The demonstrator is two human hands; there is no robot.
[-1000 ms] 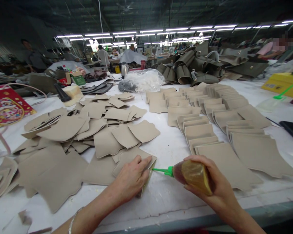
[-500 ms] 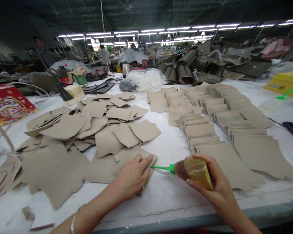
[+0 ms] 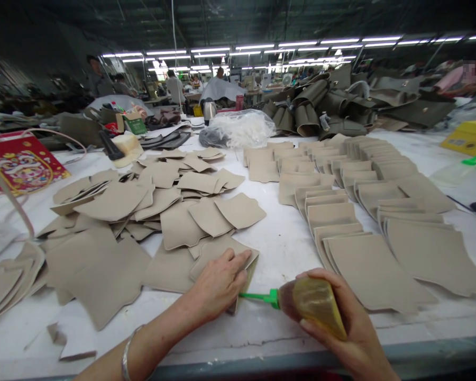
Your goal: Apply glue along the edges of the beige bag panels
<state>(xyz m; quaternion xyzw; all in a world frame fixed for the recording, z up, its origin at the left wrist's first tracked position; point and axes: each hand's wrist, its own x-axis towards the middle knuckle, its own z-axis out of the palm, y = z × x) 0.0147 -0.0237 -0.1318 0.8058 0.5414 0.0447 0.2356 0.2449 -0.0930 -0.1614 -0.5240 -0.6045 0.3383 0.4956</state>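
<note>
My left hand (image 3: 220, 283) holds a beige leather piece (image 3: 212, 255) against the table, its index and middle fingers reaching over the piece near the right corner. Other fingers curl at its near edge, and the thumb is hidden. In my right hand (image 3: 355, 328) is a squeeze glue bottle (image 3: 315, 304), tipped on its side with amber liquid inside. Its green nozzle (image 3: 259, 297) points left, the tip at the near right edge of the leather piece, close to my left fingers. Beneath that piece lies another beige panel (image 3: 168, 270).
A heap of loose beige pieces (image 3: 111, 201) spreads to the left. Overlapping rows of similar pieces (image 3: 376, 270) stand on the right. Farther back are a clear plastic bag (image 3: 241, 129), dark leather bags (image 3: 313, 108), a red printed bag (image 3: 27, 164) and a yellow box (image 3: 468, 140).
The bottle and my right hand have moved nearer to me, and the nozzle tip has slid along the piece's edge toward my body. My left hand stays on the piece. The view has shifted slightly.
</note>
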